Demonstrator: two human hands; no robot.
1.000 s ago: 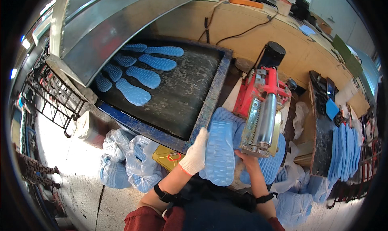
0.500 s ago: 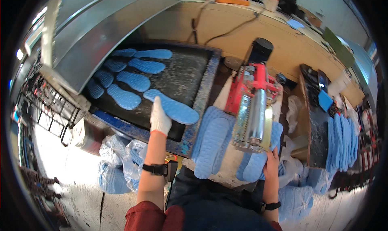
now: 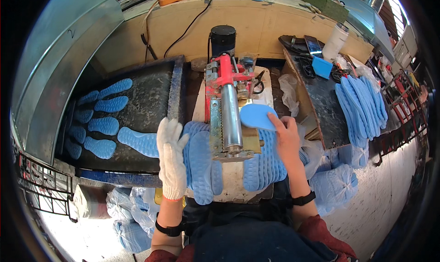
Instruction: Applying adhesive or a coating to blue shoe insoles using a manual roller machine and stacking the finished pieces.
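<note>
My left hand (image 3: 172, 154) wears a white knit glove and is open, its fingers stretched upward. It overlaps one end of a blue dimpled insole (image 3: 137, 142) lying on the dark tray-like bed. My bare right hand (image 3: 288, 136) pinches a smooth-faced blue insole (image 3: 256, 116) at its edge, just right of the red roller machine (image 3: 224, 74) and its steel roller (image 3: 231, 117). Left of the roller, between it and the glove, lies a pile of blue insoles (image 3: 200, 165). Below the held insole sits a row of overlapping insoles (image 3: 263, 168).
More insoles lie on the dark bed (image 3: 151, 97), beside a sloping metal hood (image 3: 59, 69). At right, a dark side table (image 3: 316, 119) carries stacked insoles (image 3: 360, 106), a white bottle (image 3: 336, 41) and a phone. Bagged insoles (image 3: 334, 188) rest on the floor.
My left hand has let go of the insole, now on the bed, and moved toward the machine. My right hand has risen with an insole. The view has swung right.
</note>
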